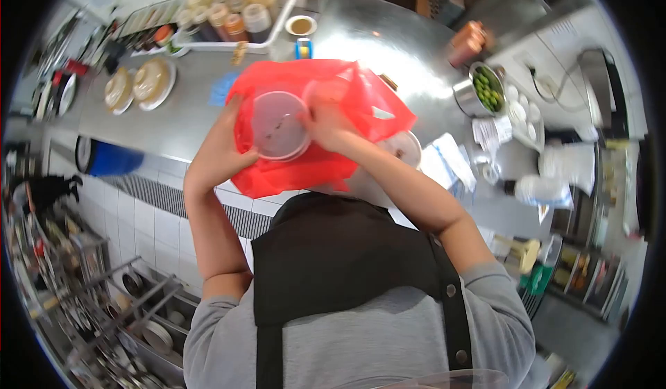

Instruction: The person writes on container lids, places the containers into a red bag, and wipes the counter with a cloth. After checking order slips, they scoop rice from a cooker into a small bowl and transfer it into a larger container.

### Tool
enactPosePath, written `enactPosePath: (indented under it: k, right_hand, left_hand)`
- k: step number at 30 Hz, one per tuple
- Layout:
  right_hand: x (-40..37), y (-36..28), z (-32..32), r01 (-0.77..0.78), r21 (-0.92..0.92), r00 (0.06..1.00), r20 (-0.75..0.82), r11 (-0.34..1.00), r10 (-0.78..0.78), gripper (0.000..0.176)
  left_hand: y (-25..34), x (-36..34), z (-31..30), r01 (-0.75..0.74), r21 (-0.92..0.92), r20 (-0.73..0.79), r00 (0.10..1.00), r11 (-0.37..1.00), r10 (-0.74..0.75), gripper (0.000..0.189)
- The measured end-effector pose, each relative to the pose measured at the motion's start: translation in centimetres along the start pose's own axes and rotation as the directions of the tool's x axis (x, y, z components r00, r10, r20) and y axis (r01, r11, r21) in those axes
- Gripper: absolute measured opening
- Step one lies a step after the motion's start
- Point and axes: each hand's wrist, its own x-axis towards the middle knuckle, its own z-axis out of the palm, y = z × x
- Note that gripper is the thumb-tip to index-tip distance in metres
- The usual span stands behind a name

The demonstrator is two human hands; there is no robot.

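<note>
Black apron [333, 250], left hand [218, 154] clutching red bag [364, 104], right hand [326, 127] on blurred tub [277, 127], grip unclear

Glossy red plastic bag [326, 129] wraps a clear plastic tub [279, 125]; beyond the bag, a brushed-metal desk [388, 42] gleams.

Bright overhead light glares off the steel counter [361, 42]; fisheye edges bend, darken and blur.
</note>
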Motion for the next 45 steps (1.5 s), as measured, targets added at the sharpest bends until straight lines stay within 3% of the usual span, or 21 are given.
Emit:
enactPosePath:
  k: [1,4,7,8,10,12,18,21,24,27,29,32,33,36,37,38,40,41,42,43,45]
  right_hand:
    - [0.3,0.9,1.0,0.051,-0.094,0.998,-0.039,0.994,-0.055,0.031]
    - [0.4,0.9,-1.2,-0.049,0.109,0.986,0.163,0.993,0.030,0.030]
    - [0.3,1.5,-4.3,-0.060,0.191,0.971,0.238,0.980,0.013,0.036]
    - [0.8,1.9,-5.5,-0.235,0.291,0.943,0.298,0.927,0.145,0.035]
    - [1.6,3.5,-7.7,-0.157,0.362,0.972,0.222,0.919,0.078,0.034]
    - [0.5,2.5,-11.2,-0.210,0.235,0.973,0.149,0.949,0.178,0.025]
    - [0.9,5.6,-13.7,-0.387,0.182,0.917,0.180,0.904,0.357,0.040]
    - [0.3,6.4,-14.1,-0.290,0.210,0.913,0.352,0.934,0.205,0.054]
    - [-1.5,5.7,-15.2,-0.156,-0.245,0.937,0.269,0.957,0.222,0.066]
    - [-4.7,3.9,-18.2,0.063,-0.688,0.912,0.333,0.723,0.238,0.076]
    - [-6.9,0.4,-20.2,-0.035,-0.804,0.904,0.229,0.594,0.362,0.074]
    - [-11.3,-1.4,-23.8,0.150,-0.425,0.987,0.121,0.893,-0.108,0.052]
    - [-12.5,-2.2,-24.8,0.278,-0.246,0.960,0.105,0.929,-0.259,0.043]
    - [-16.4,0.7,-26.7,0.361,0.319,0.885,0.179,0.876,-0.430,0.026]
    - [-17.3,1.7,-26.1,0.076,0.321,0.955,0.247,0.944,-0.161,0.022]
    - [-17.6,3.4,-24.7,-0.213,0.300,0.942,0.314,0.930,0.115,0.019]
    - [-16.4,11.7,-18.8,-0.495,0.183,0.868,0.055,0.849,0.494,0.032]
    - [-16.3,14.6,-16.2,-0.597,-0.028,0.802,-0.034,0.801,0.597,0.041]
    - [-16.5,16.2,-13.7,-0.608,0.044,0.793,-0.013,0.793,0.609,0.041]
    - [-16.7,19.7,-10.7,-0.559,0.341,0.813,0.043,0.756,0.581,0.038]
    - [-16.7,19.4,-8.0,-0.505,0.664,0.769,0.056,0.551,0.637,0.024]
  left_hand:
    - [0.4,0.1,0.4,-0.015,-0.001,0.014,1.000,1.000,0.015,0.101]
    - [1.3,0.2,1.0,-0.032,-0.018,0.024,0.999,0.999,0.032,0.106]
    - [1.9,0.1,1.0,-0.023,-0.164,0.032,0.999,0.986,0.029,0.107]
    - [1.6,0.1,1.1,-0.023,-0.159,0.030,0.999,0.987,0.028,0.107]
    - [1.0,0.3,1.1,-0.022,-0.147,0.019,0.999,0.989,0.025,0.108]
    - [1.4,0.5,1.3,-0.016,-0.182,0.027,0.999,0.983,0.022,0.109]
    - [1.1,0.8,1.8,-0.039,-0.109,0.123,0.991,0.993,0.053,0.111]
    - [2.0,0.9,2.2,-0.042,-0.154,0.163,0.984,0.987,0.067,0.114]
    - [2.3,1.4,1.5,-0.027,-0.192,0.139,0.989,0.981,0.055,0.116]
    - [2.2,1.8,0.9,-0.013,-0.185,0.097,0.995,0.983,0.031,0.116]
    - [2.5,2.0,0.8,-0.016,-0.194,0.092,0.995,0.981,0.034,0.116]
    - [3.2,1.8,0.6,-0.038,-0.204,0.132,0.989,0.978,0.066,0.119]
    - [3.2,1.4,0.4,-0.049,-0.180,0.162,0.984,0.983,0.079,0.119]
    - [3.5,0.3,0.1,-0.097,-0.061,0.223,0.969,0.993,0.109,0.121]
    - [3.6,-0.1,0.0,-0.114,-0.010,0.237,0.965,0.993,0.113,0.121]
    - [4.1,-0.4,-0.2,-0.117,0.001,0.230,0.966,0.993,0.114,0.120]
    - [5.5,-0.9,-0.4,-0.116,0.028,0.219,0.970,0.993,0.107,0.117]
    - [5.7,-1.2,-0.4,-0.103,0.040,0.199,0.976,0.994,0.094,0.116]
    - [5.9,-1.5,-0.4,-0.091,0.051,0.177,0.981,0.995,0.080,0.114]
    - [6.1,-1.7,-0.5,-0.077,0.063,0.155,0.986,0.995,0.067,0.113]
    - [6.5,-1.6,-0.8,-0.058,0.082,0.132,0.990,0.995,0.047,0.113]
